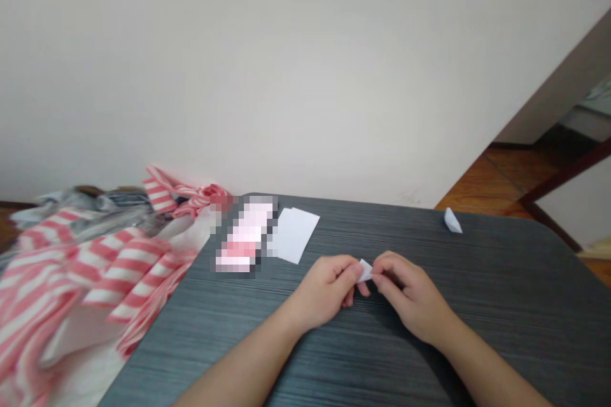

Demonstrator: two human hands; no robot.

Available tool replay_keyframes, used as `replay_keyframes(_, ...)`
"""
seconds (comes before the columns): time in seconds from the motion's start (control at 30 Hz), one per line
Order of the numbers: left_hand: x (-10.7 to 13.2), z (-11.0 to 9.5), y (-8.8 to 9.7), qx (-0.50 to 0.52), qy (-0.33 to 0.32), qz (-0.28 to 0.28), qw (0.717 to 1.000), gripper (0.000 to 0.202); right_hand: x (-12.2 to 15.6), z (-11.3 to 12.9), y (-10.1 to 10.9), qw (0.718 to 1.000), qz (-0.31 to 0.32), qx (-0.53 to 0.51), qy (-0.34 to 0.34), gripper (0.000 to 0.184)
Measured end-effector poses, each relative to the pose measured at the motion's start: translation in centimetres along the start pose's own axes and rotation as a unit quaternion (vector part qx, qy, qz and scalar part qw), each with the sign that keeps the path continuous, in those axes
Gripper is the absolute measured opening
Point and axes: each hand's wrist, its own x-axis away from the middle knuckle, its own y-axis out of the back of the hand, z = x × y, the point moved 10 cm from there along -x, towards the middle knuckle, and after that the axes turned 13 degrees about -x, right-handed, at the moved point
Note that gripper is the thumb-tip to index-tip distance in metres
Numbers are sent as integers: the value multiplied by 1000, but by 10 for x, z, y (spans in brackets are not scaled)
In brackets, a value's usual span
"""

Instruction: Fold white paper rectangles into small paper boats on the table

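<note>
Both my hands rest on a dark grey wood-grain table and meet at its middle. My left hand and my right hand each pinch a small folded piece of white paper between thumb and fingertips. The fingers of both hands are curled closed around it. Only a small white corner of the paper shows between them.
A white paper sheet lies beyond my left hand, beside a blurred pink-and-white object. A small folded white paper shape stands near the table's far right edge. Red-and-white striped bags pile up at the left. A white wall is behind.
</note>
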Motion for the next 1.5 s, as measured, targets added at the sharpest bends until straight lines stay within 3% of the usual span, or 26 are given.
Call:
replay_keyframes(0.13,0,0,-2,-9,-16,4,1000,25,0,-1,2,1000,-13,14,-7,13)
replay_keyframes(0.3,0,2,-3,-31,-4,4,1000,21,-1,-3,1,1000,-12,16,-13,13)
replay_keyframes(0.67,1,-3,3,-59,14,-6,998,30,-1,1,1,1000,-11,19,-15,13)
replay_keyframes(1.5,2,-4,4,-47,13,-16,999,39,2,-16,2,998,-7,-2,-64,12)
